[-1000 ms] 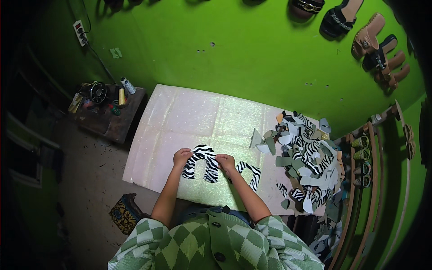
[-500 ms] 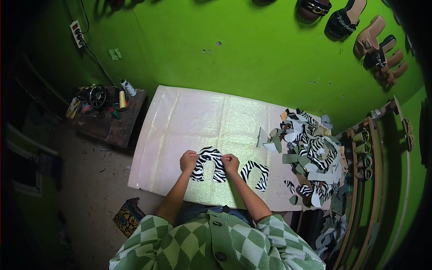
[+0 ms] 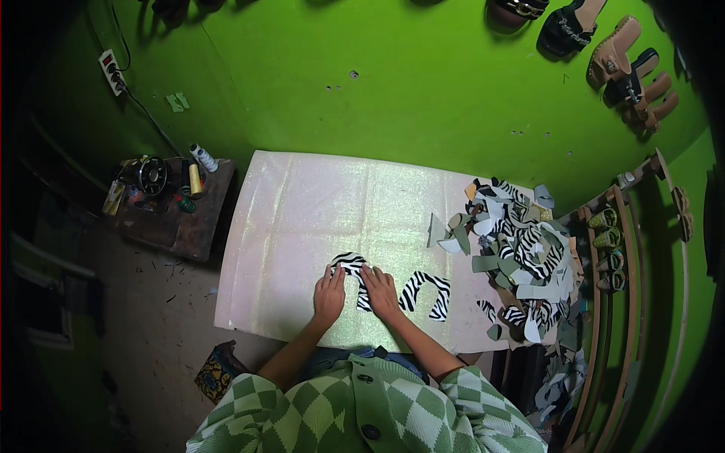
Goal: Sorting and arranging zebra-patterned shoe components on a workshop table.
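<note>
Green checked knit (image 3: 332,408): worn by the person, its sleeves pushed to the elbows.
Left hand (image 3: 328,300): laid flat, fingers extended forward, the left side of the arch covered by it.
Right hand (image 3: 380,294): spread likewise, fingertips rested on the arch's upper right side.
Zebra-striped arch (image 3: 349,262): placed at the near middle of the desk (image 3: 302,196), its curved top turned away from the person.
Second striped arch (image 3: 439,298): set just right of the right hand, flat and untouched.
Desk cover: formed by a pale, shimmering, creased sheet.
Scrap pile (image 3: 521,257): heaped at the desk's right end, grey, white and striped offcuts mixed.
Thread spools (image 3: 195,180): stood on a small dark stand (image 3: 162,234) at left.
Sandals (image 3: 568,34): mounted high on the green wall (image 3: 264,75).
</note>
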Demonstrator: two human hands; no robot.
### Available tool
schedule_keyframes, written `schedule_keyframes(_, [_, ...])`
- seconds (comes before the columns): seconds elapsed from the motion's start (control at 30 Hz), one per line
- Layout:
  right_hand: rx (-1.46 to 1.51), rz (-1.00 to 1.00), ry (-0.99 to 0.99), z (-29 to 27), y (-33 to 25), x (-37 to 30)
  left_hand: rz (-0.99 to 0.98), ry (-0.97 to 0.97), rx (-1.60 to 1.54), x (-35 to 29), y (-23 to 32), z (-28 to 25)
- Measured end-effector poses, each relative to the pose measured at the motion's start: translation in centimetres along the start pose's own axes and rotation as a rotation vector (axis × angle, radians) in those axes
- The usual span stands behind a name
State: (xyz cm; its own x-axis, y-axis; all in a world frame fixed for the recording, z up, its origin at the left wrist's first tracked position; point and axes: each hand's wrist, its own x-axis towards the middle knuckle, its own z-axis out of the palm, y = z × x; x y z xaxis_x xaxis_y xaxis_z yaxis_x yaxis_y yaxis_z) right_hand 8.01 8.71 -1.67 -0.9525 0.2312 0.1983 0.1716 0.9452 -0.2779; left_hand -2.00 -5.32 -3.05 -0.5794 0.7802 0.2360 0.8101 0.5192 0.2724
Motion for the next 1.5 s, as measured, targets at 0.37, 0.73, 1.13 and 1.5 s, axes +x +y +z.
schedule_keyframes(0.37, [-0.044,0.005,-0.121,-0.2,0.6,0.4,-0.017,-0.123,0.002,-0.3,1.0,-0.3])
schedule_keyframes(0.73, [0.16,0.295,0.118,-3.1,6.9,-0.6,-0.269,0.147,-0.209,3.3,4.2,0.7])
schedule_keyframes(1.13, [0.039,0.399,0.05,-6.5,18.7,-6.1,-0.037,0.033,-0.29,11.8,15.7,4.9])
schedule_keyframes(1.5, [0.216,0.294,0.075,-6.7,20.0,-8.9,-0.046,-0.048,-0.266,17.4,18.9,7.2])
